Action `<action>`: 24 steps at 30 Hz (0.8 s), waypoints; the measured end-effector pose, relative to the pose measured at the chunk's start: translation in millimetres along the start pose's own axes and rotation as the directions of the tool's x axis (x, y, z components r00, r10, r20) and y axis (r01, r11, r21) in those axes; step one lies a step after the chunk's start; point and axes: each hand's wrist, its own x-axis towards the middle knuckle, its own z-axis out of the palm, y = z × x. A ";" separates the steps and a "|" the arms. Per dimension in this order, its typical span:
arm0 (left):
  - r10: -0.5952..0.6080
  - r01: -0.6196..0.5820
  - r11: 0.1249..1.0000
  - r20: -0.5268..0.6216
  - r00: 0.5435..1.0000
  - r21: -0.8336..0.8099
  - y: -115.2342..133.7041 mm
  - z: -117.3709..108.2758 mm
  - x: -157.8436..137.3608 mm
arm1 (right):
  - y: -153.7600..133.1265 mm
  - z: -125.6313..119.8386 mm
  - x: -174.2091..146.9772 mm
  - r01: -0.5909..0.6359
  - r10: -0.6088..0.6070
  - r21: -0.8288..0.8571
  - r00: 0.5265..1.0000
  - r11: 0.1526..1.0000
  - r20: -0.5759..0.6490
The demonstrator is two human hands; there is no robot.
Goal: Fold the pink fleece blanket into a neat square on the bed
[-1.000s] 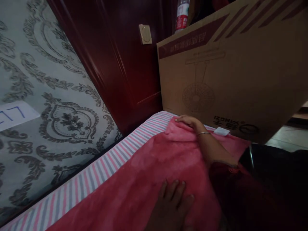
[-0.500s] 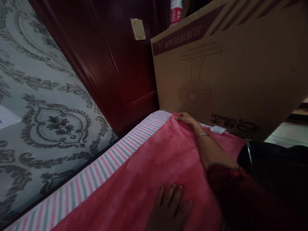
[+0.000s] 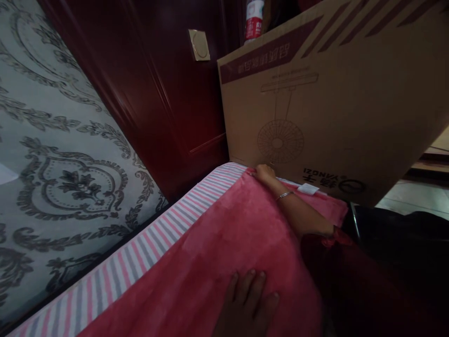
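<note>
A pink plush blanket (image 3: 210, 252) lies over a bed with a striped sheet (image 3: 147, 248), whose pink, grey and white edge shows along the wall side. My right hand (image 3: 264, 174), with a thin silver bangle at the wrist, is closed on the blanket's far corner, close to a cardboard box. Its fingertips are partly hidden in the fabric. Near the bottom of the view my left hand (image 3: 245, 302) lies palm down on the blanket with its fingers spread. A white tag (image 3: 308, 188) sticks up at the blanket's far edge, right of my right wrist.
The big cardboard box (image 3: 336, 103), printed with a fan drawing, stands against the bed's far end. Behind its top edge is a red-and-white bottle (image 3: 254, 21). A dark red wooden panel (image 3: 175, 93) with a switch (image 3: 199, 45) and a patterned wall (image 3: 70, 178) border the left.
My right hand has curled more tightly around the blanket corner. My left hand stays flat in the same place. The view has shifted slightly.
</note>
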 end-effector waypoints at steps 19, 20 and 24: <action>0.066 -0.010 0.971 0.229 0.971 -0.240 -14.6 -31.6 7.3 | 23.5 -3.0 -17.2 0.010 -0.009 -0.121 1.000 0.993 0.013; 0.071 -0.012 0.969 0.236 0.969 -0.245 -16.0 -33.7 8.5 | 24.0 -3.2 -17.2 0.009 -0.008 -0.123 1.000 0.992 0.013; 0.053 0.020 0.965 0.271 0.961 -0.260 -13.6 -40.7 13.1 | 23.4 -8.2 -21.7 0.008 -0.005 -0.144 1.000 0.990 0.023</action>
